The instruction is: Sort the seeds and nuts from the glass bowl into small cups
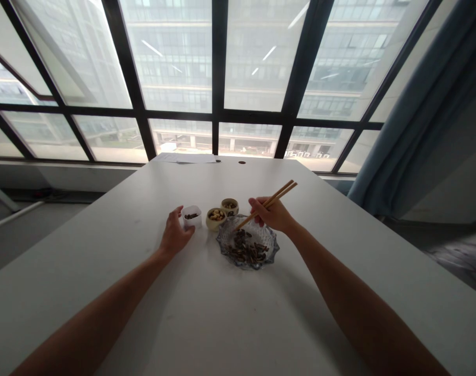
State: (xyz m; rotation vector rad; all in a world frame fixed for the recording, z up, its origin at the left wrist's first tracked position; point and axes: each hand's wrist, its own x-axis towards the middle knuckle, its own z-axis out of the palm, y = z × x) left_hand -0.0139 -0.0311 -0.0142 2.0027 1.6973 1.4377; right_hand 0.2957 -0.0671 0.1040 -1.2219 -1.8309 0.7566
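Observation:
My right hand [269, 213] grips a pair of wooden chopsticks [280, 191], slanted down to the left. Their tips are inside a scalloped clear glass bowl [269, 237], just above a heap of dark, long seeds [245, 251] that look like sunflower seeds. Whether anything is between the tips is too small to tell. My left hand [176, 232] curls around the left and near sides of a small white cup [197, 223], thumb in front and fingers at the back. A few dark seeds [190, 215] lie in that cup, which stands upright on the table.
Between cup and bowl stands a small cream cup [214, 225] of pale nuts. Another small cup [234, 211], with dark marking and small contents, touches it behind. White papers [188, 158] lie at the table's [143, 203] far end, before windows. A blue curtain [414, 109] hangs right.

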